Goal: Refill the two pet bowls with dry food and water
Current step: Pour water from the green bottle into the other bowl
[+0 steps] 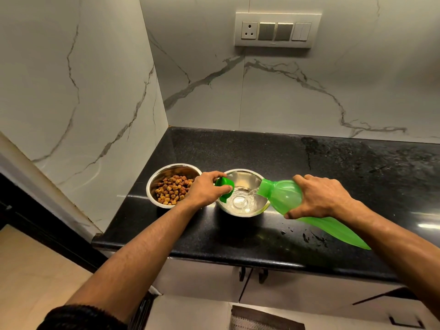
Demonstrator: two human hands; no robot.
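Two steel bowls stand side by side on the black counter [262, 241]. The left bowl [157, 177] holds brown dry food [172, 190]. Water lies in the bottom of the right bowl [247, 177]. My right hand [316, 197] grips a green plastic bottle [283, 195], tilted with its mouth over the right bowl's rim, and a stream of water [251, 195] runs from it into the bowl. My left hand [207, 188] holds the green bottle cap [225, 188] above the gap between the two bowls.
Marble walls close the counter at the left and back, with a switch panel [277, 29] high on the back wall. Wet patches [314, 238] mark the counter to the right. Cabinet doors [309, 291] with dark handles sit below the front edge.
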